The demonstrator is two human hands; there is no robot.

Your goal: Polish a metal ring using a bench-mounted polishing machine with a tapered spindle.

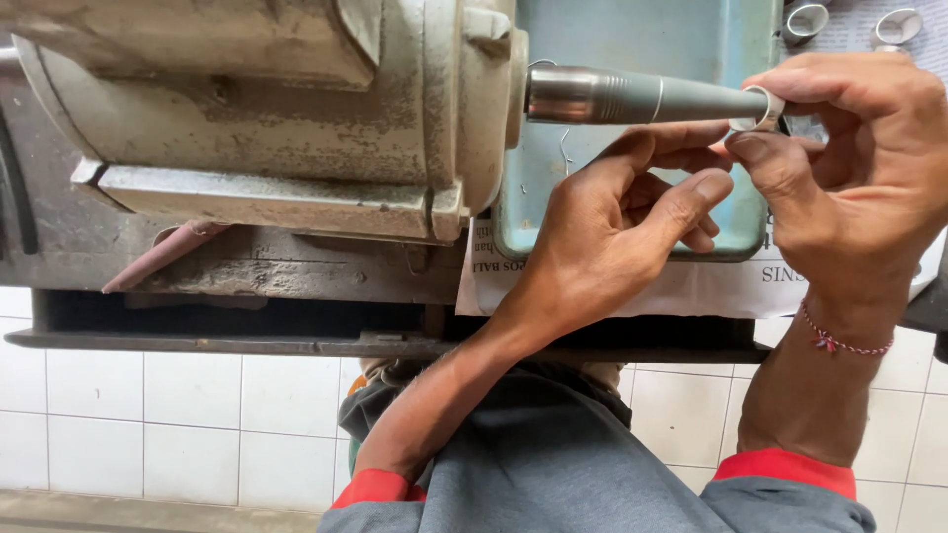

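1. Hands meet at the tip of a tapered spindle (642,97) that sticks out to the right from a worn grey motor housing (267,109).
2. The right hand (859,188) pinches a silver ring (762,109) between thumb and fingers, closed on it, and the ring sits around the narrow end of the spindle.
3. The left hand (612,237) comes up from below, fingers half curled; its forefinger reaches toward the ring and lies just under the spindle tip. Whether it touches the ring I cannot tell.
4. A red cord bracelet (841,341) circles the right wrist.
5. Behind the hands stands a blue-green metal tray (691,39), its wall scuffed, resting on a sheet of printed paper (711,286) spread over the desk.
6. At the far right, beyond the tray, two more silver rings (808,20) lie on the paper, well apart from the one being held.
7. A reddish tapered stick (163,255) lies under the motor at the left, on the dark, grimy desk (247,271).
8. Nearer, below the desk edge, white floor tiles (148,415) show, along with the person's grey sleeves with red cuffs (785,469).
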